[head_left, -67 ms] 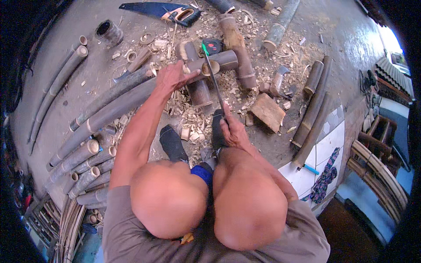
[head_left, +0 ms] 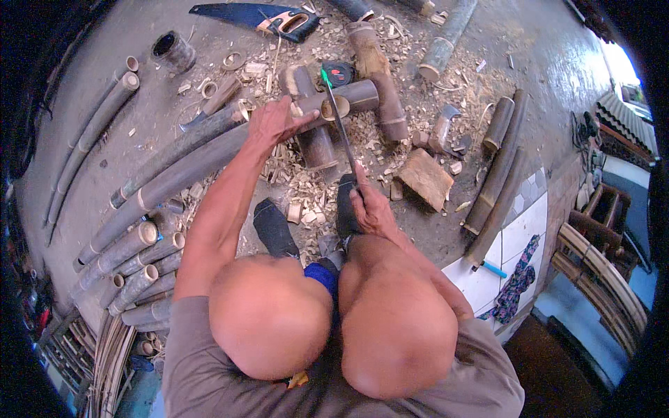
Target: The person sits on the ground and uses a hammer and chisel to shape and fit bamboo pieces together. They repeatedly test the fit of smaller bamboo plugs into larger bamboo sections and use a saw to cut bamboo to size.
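Observation:
A long bamboo pole slants from the lower left up to the middle, its far end resting across short bamboo pieces. In its upper side is a pale, oval notch. Just left of that notch, my left hand grips the pole from above, thumb stretched along it. My right hand, by my right knee, is closed round the near end of a long, narrow, dark-bladed tool. Seen nearly edge-on, the blade lies across the notch. A tape measure sits beyond the pole, beside the blade's far end.
Wood chips litter the floor around my feet. A handsaw lies at the top, a hatchet and a wooden block to the right. Stacked bamboo poles fill the left; more bamboo lengths lie at right.

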`<action>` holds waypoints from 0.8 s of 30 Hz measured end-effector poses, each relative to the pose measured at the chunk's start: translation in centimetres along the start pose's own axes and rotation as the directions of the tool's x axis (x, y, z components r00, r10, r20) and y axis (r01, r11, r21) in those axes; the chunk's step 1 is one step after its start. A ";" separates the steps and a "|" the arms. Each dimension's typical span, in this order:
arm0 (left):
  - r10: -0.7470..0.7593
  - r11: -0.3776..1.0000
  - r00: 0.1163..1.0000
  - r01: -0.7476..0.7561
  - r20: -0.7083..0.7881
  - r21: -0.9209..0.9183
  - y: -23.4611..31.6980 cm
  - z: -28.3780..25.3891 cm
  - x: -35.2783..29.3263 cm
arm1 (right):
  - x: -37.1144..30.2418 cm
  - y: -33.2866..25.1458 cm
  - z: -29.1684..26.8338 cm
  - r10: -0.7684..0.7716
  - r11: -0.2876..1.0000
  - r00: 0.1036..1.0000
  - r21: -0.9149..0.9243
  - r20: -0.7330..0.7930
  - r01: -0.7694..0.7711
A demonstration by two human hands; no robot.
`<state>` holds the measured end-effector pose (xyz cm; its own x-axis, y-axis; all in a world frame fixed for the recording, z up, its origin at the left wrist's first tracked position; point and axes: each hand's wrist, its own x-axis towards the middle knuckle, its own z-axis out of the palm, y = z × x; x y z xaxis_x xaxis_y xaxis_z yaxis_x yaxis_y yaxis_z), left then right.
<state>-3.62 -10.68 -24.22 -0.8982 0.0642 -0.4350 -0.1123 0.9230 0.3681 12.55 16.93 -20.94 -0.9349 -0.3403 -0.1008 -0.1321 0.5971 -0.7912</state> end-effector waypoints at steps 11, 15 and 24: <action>-0.069 0.996 0.996 0.071 -0.049 0.049 1.2 0.0 1.6 | 0.7 0.0 0.1 -0.001 0.999 1.000 -0.044 0.026 0.002; -0.051 0.998 0.998 0.053 -0.039 0.046 1.0 -0.2 1.8 | 0.6 0.4 0.3 0.057 0.996 0.993 -0.075 0.105 -0.049; -0.092 0.995 0.996 0.092 0.014 0.035 0.8 0.0 2.6 | 0.4 1.0 0.7 0.050 0.989 0.993 -0.146 0.105 -0.035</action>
<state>-6.07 -9.79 -25.06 -0.8778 -0.0158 -0.4788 -0.1795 0.9375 0.2980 12.30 16.88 -22.19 -0.9004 -0.3844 -0.2036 -0.1462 0.7083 -0.6906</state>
